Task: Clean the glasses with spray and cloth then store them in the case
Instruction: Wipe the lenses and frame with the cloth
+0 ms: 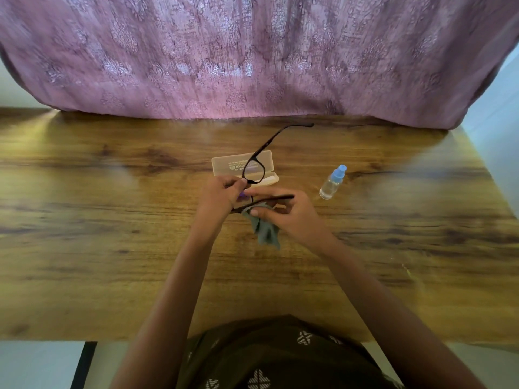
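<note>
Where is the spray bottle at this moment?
The spray bottle stands on the table, right of the case and the right hand, in the head view.

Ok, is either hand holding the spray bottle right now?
No, the spray bottle stands alone on the table, while the left hand holds the glasses and the right hand the cloth.

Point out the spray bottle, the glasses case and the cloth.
spray bottle [329, 188], head view, on its clear body below the blue cap.
glasses case [222, 167], head view, on the left end of its translucent lid.
cloth [266, 233], head view, on its loose, hanging grey lower part.
</note>
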The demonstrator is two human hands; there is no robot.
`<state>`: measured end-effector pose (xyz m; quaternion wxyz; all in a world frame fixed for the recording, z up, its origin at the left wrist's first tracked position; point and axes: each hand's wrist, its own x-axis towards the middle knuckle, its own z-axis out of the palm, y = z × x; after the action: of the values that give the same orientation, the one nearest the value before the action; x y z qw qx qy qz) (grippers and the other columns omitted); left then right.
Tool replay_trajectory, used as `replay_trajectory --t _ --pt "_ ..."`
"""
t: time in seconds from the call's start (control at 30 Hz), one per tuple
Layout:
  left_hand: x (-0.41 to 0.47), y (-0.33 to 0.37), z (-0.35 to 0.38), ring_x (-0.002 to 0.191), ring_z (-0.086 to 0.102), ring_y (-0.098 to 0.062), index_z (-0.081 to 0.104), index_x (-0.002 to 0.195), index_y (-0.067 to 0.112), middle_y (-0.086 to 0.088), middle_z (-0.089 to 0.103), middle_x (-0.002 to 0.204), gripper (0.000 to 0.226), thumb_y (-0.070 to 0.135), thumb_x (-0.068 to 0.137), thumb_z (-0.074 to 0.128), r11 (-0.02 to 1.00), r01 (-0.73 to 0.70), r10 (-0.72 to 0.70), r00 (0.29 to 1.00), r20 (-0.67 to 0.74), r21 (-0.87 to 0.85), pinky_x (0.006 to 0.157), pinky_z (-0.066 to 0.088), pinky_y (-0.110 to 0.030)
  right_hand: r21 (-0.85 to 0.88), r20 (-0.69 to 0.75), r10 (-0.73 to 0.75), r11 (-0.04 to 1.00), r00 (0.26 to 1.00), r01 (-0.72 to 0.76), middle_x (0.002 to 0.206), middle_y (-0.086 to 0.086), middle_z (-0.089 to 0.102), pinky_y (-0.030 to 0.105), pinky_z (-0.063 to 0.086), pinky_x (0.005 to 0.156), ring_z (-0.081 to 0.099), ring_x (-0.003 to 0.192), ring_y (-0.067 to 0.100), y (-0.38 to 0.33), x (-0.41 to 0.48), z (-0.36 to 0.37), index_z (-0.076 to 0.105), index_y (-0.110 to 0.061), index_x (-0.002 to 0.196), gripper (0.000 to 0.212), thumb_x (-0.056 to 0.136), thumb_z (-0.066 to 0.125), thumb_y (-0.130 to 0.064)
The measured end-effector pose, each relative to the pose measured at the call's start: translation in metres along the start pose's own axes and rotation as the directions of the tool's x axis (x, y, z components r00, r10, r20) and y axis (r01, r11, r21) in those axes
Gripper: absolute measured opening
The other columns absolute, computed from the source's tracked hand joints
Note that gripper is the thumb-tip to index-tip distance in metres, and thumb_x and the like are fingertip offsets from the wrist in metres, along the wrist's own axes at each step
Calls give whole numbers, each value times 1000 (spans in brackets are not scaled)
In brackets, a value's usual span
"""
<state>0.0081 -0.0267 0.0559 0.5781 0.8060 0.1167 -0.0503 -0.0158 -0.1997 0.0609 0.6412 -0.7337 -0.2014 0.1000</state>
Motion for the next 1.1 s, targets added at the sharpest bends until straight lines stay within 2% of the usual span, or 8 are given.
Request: replay_trajectory --t 0.2,0.43,0.57,0.63,0.7,0.8,0.93,1.1 --pt "-5 6 -1 69 69 -14 72 64 30 7 72 64 32 21 92 59 999 39 -36 997 -68 33 66 54 -33 -37 34 -31 999 999 33 108 5 74 43 54 96 68 107 16 -13 0 7 73 -7 110 24 86 73 -11" --pt "-8 15 -4 50 55 5 71 72 24 15 63 52 33 37 97 53 998 -11 14 999 -45 64 50 39 -14 54 -32 -32 998 999 34 99 7 75 27 56 81 71 92 17 -20 6 -6 73 -3 103 15 89 69 -4" --pt "-22 22 -16 56 60 -16 71 79 9 -3 68 64 62 58 96 39 856 -54 169 969 -179 515 51 42 -31 241 -82 37 970 996 -16 90 -1 75 20 54 68 70 81 12 -26 10 -20 75 -13 99 14 89 68 -7" --pt "-33 29 -23 59 60 -8 72 91 18 8 69 72 51 56 97 40 806 -177 350 912 -214 564 50 41 -21 337 -76 81 940 994 -51 90 -2 75 22 55 66 69 82 12 -28 11 -26 77 -20 96 14 87 69 -13" --pt "-42 38 -31 80 63 2 70 107 23 16 71 93 35 48 97 47 803 -380 477 872 -113 459 63 43 -9 421 -80 115 904 990 -71 90 -1 75 21 54 65 68 81 11 -28 13 -29 77 -19 95 14 85 69 -16" --pt "-50 42 -32 101 64 0 69 116 16 8 71 111 29 31 95 56 749 -566 576 813 83 346 86 49 -15 525 -107 170 846 980 -89 88 0 74 19 53 67 67 80 9 -28 16 -28 75 -11 96 13 87 66 -9" --pt "-48 44 -25 93 65 -2 71 108 7 7 70 102 24 22 91 64 706 -620 635 768 81 342 112 37 -29 593 -103 211 797 972 -110 83 -3 74 18 53 65 66 74 6 -29 17 -26 75 -14 87 13 87 64 -8" --pt "-44 47 -22 82 64 -4 74 99 6 10 69 92 13 14 90 68 647 -636 698 716 8 421 109 40 -37 513 -179 156 857 971 -43 89 -3 75 20 56 72 70 82 8 -26 15 -27 71 -14 98 17 81 71 -12"
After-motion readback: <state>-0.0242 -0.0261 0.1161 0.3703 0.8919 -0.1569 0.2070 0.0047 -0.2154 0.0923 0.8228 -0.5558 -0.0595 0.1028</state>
